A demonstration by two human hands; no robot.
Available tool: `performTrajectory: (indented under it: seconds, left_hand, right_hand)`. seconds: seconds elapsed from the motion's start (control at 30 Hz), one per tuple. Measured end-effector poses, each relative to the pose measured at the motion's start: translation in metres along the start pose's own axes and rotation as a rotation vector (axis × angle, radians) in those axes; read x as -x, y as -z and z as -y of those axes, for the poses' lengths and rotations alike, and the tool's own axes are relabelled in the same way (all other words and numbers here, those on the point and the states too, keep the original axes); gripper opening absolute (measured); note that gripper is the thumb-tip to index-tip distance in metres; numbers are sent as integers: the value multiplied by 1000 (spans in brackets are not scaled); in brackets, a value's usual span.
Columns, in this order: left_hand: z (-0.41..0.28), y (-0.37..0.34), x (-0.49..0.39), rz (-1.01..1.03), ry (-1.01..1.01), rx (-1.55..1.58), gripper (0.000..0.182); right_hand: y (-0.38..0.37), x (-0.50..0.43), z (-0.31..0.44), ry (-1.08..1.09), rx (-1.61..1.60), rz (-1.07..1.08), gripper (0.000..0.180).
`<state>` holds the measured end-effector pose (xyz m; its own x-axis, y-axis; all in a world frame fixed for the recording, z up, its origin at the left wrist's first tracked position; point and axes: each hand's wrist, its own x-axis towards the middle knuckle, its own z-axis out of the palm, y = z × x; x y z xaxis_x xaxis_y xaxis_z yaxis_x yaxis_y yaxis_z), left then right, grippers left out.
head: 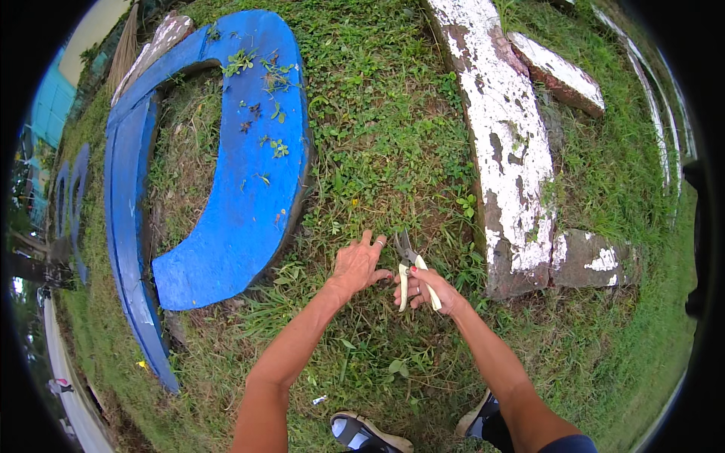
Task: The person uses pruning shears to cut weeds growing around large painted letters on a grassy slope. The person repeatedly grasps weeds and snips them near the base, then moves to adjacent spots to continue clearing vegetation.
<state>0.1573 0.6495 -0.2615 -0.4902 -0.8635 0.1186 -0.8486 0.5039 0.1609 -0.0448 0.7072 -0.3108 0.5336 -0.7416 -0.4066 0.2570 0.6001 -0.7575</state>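
Note:
My right hand (429, 290) is closed around the pale handles of pruning shears (405, 255), whose dark blades point away from me and look parted. Just to their left, my left hand (358, 265) reaches palm down over the low weeds and grass (374, 198), fingers apart, holding nothing that I can see; a ring is on one finger. Its fingertips are at the plants, though whether they touch them I cannot tell. Both hands are between a blue painted concrete shape and a peeling white one.
The blue concrete shape (257, 170), with pulled sprigs lying on it, stands at the left. At the right lies the peeling white concrete shape (510, 158), with a short arm jutting right. A stick broom (123, 51) is at the upper left. My shoes (368, 433) are on the grass below.

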Motion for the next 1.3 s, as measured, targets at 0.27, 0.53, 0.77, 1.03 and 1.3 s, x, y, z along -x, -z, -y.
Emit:
performTrajectory:
  seconds: [0.27,0.53,0.77,1.03,1.3]
  left_hand:
    - [26,-13,2,37,210,472,25]
    - [18,-6,-1,44,301,444,24]
    - [31,-15,5,-16,287,494,22]
    - [51,-15,24,72,486,751,17]
    - [51,-11,29,87,458,736,20]
  right_hand:
    - [2,12,-16,-184,110,103,51]
    - [-15,-23,-5,-146,60,-4,56]
    - [-20,-40,-2,-25,47,-182,47]
    - [-23,-5,-40,-216,-56,118,53]
    - [-38,-59,-16,-40,-87,-34,45]
